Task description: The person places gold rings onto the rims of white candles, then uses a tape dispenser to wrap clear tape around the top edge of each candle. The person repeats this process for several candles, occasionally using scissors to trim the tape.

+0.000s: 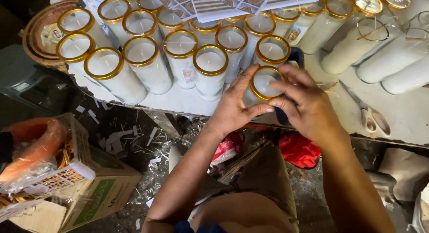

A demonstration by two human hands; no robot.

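At left on the counter (178,101), a cluster of upright glass candles (147,59) stands finished, each already carrying a gold rim. At centre, the left hand (232,109) and right hand (308,109) hold one candle jar (263,83) at the counter's near edge; the fingers (258,110) of both hands are clamped around its gold ring (255,81). At right, several rimless candles (393,59) lie tilted beside scissors (368,112), judged still pending.
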